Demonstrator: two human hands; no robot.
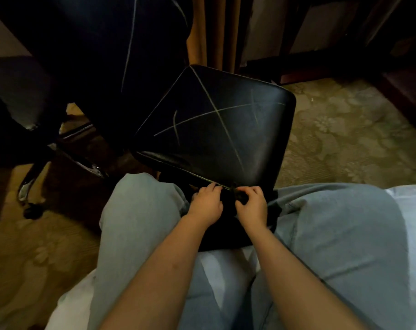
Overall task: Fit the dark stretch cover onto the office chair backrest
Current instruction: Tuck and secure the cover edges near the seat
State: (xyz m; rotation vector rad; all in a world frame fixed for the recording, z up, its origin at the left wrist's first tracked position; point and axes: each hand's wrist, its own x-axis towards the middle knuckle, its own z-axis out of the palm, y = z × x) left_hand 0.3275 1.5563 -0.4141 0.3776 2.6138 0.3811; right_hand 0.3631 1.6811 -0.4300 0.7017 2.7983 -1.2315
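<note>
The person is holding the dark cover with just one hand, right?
No, with both hands. In the head view the left hand and the right hand both grip the cover at the near edge of the backrest.

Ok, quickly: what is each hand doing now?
Left hand: closed, grips the cover.
Right hand: closed, pinches the cover.

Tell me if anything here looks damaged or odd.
The black glossy square chair pad carries long pale lines crossing its face, like scratches or creases. The dark upright panel behind it shows a similar line.
</note>
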